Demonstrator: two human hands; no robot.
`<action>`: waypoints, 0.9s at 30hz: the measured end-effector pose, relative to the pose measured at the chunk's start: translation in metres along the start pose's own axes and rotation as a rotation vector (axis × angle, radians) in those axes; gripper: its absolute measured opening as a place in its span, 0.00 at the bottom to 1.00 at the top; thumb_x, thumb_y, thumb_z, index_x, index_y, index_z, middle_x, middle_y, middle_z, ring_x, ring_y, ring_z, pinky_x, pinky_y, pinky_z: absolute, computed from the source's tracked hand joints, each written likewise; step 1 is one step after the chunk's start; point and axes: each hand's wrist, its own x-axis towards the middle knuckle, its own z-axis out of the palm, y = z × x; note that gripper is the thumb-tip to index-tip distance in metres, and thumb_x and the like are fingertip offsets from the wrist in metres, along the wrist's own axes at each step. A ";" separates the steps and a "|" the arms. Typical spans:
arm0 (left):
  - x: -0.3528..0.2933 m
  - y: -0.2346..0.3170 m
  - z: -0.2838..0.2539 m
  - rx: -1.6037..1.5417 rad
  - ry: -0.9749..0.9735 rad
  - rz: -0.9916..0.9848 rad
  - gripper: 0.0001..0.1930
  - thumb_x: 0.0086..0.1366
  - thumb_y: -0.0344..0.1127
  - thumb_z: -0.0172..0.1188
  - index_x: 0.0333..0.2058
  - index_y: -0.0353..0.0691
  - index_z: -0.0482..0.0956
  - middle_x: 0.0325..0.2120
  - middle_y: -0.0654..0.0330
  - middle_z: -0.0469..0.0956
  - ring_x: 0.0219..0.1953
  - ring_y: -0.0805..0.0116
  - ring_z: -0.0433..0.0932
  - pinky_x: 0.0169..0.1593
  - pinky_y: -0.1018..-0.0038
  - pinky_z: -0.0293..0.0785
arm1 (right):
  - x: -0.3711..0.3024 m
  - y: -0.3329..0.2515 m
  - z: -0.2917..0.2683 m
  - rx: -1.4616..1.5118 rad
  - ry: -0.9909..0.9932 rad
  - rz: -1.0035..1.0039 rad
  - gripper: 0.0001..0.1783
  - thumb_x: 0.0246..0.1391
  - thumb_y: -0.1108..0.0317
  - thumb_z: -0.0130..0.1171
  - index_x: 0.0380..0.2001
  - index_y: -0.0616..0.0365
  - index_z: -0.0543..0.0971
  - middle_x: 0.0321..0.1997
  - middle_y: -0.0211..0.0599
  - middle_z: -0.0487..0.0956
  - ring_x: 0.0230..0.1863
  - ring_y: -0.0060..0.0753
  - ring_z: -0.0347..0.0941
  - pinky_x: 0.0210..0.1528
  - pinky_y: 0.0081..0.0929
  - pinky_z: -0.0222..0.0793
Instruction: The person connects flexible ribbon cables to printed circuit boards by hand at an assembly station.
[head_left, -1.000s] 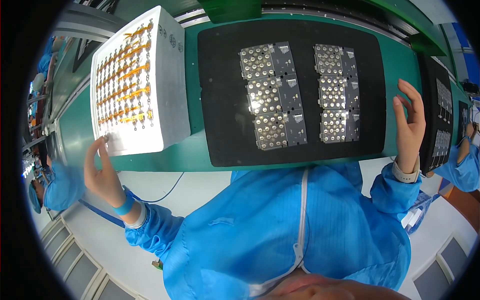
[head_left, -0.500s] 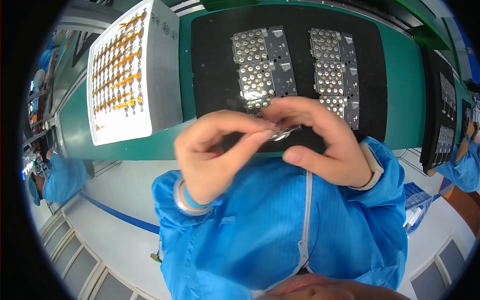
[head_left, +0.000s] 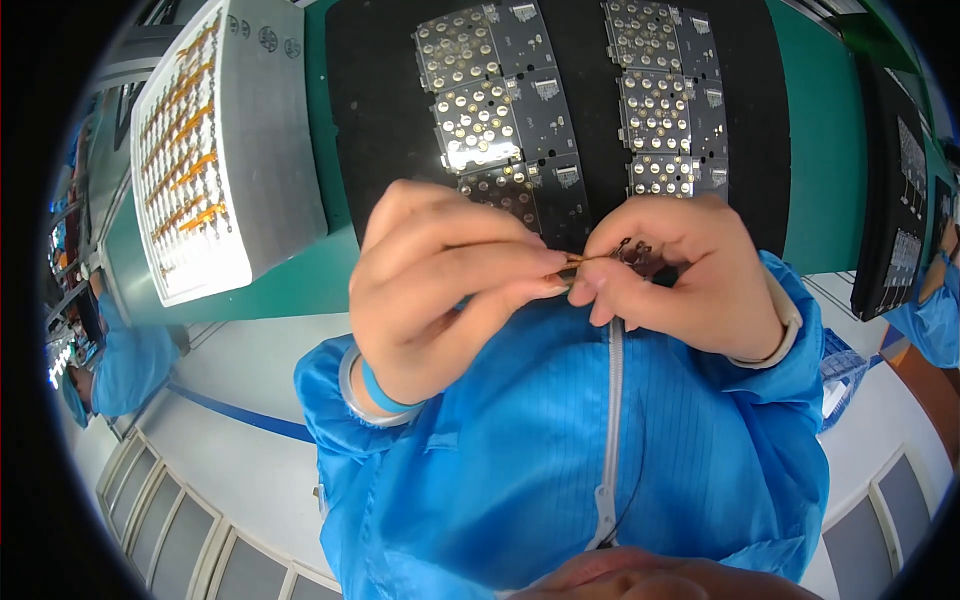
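Note:
A small flexible circuit strip [head_left: 632, 252], orange and dark with little rounded tabs, is stretched between my two hands in front of my chest. My left hand [head_left: 445, 285] pinches its orange end between thumb and fingertips. Thumb and forefinger of my right hand [head_left: 690, 270] close on it too, and the dark tabs stick out in the hollow of that hand. Fingers hide much of the strip. Just beyond my hands lie two columns of keypad circuit boards, the left column [head_left: 477, 115] partly covered by my left hand, the right column [head_left: 658, 100] reaching to my right hand.
The boards rest on a black mat [head_left: 380, 100] over a green table [head_left: 825, 190]. A white foam block [head_left: 275, 130] at the left carries rows of orange flexible strips [head_left: 185, 135]. Another black tray [head_left: 880, 240] with boards stands at the far right. Co-workers in blue sit at both sides.
My right hand has closed onto the strip; before, its thumb was apart. The strip's orange part and tabs now show. The table and boards appear shifted upward and outward in view.

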 end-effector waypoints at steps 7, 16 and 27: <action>-0.010 -0.002 0.013 0.559 -0.147 0.345 0.15 0.40 0.33 0.58 0.29 0.33 0.79 0.31 0.55 0.76 0.31 0.62 0.72 0.33 0.70 0.69 | -0.001 -0.009 -0.016 -0.307 -0.134 -0.071 0.03 0.48 0.75 0.58 0.29 0.63 0.77 0.21 0.34 0.77 0.21 0.21 0.74 0.24 0.15 0.68; -0.007 0.000 0.008 0.386 -0.331 0.159 0.13 0.45 0.35 0.63 0.30 0.34 0.79 0.30 0.56 0.76 0.33 0.60 0.73 0.35 0.69 0.70 | 0.010 -0.003 -0.029 -0.398 -0.008 0.035 0.05 0.48 0.72 0.59 0.24 0.62 0.76 0.19 0.33 0.75 0.20 0.21 0.72 0.22 0.17 0.65; -0.016 -0.003 0.025 0.674 -0.286 0.096 0.22 0.45 0.33 0.66 0.42 0.38 0.79 0.39 0.59 0.74 0.40 0.62 0.72 0.43 0.66 0.69 | 0.017 0.009 -0.034 -0.533 0.032 -0.045 0.09 0.54 0.69 0.61 0.24 0.62 0.77 0.16 0.28 0.74 0.14 0.11 0.67 0.15 0.11 0.58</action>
